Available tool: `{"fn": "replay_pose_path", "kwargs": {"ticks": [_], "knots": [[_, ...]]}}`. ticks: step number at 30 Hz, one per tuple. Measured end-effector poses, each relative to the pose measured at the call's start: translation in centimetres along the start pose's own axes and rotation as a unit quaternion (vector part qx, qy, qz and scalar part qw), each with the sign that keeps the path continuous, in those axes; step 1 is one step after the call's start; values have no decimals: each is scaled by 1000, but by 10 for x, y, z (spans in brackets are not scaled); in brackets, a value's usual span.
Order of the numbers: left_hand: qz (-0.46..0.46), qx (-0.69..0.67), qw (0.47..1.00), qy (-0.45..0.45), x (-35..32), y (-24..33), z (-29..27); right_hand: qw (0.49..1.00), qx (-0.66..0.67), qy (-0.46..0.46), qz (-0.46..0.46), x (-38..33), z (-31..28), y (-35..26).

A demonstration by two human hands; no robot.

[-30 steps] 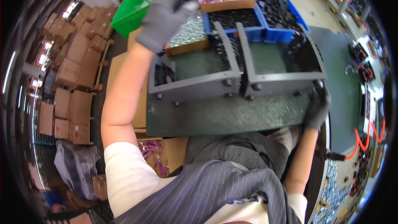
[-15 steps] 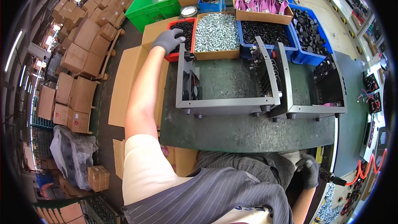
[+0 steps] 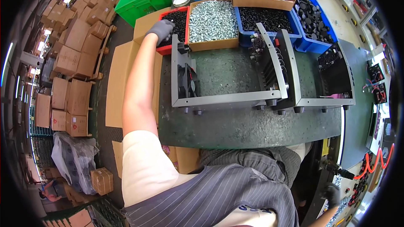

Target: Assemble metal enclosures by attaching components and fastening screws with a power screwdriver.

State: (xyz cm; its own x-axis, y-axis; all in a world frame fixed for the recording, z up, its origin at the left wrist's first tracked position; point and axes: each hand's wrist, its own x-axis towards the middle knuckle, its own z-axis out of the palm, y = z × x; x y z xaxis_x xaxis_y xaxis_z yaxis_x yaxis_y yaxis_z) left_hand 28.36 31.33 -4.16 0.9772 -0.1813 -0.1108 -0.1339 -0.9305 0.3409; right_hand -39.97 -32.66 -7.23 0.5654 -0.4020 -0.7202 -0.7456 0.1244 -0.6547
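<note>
Near right, my right hand [image 3: 330,193] is too blurry to tell if it grips. Two gray frames [image 3: 227,99] sit on the tabletop [image 3: 248,128]. Farther left, my left hand [image 3: 161,30] curls at the red bin [image 3: 165,50] of black bits [image 3: 179,20]; I can't tell if it pinches any.

Bright light fills the middle, with thin white tube lights [image 3: 6,63] glowing far left. The dark green tabletop [image 3: 252,128] shows a pale sheen toward its near edge. Fisheye distortion bends outer lines; the grey-gloved right hand [image 3: 331,194], beyond the tabletop's near right corner, looks soft.
</note>
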Motion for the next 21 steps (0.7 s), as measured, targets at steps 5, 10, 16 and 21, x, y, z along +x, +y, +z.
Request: {"fn": "replay_pose_path", "kwargs": {"ticks": [5, 10, 16, 21], "knots": [[-169, -612, 772, -41, -11, 16, -15, 978, 37, 200, -35, 18, -15, -34], [-140, -692, 708, -25, -9, 0, -16, 992, -42, 59, 99, 18, 18, -93], [-130, -805, 579, -2, -11, -13, -16, 973, -90, -154, 144, 16, 62, -147], [-118, -847, 518, 0, -19, 7, -16, 957, -145, -183, 172, 55, 56, -126]]}}
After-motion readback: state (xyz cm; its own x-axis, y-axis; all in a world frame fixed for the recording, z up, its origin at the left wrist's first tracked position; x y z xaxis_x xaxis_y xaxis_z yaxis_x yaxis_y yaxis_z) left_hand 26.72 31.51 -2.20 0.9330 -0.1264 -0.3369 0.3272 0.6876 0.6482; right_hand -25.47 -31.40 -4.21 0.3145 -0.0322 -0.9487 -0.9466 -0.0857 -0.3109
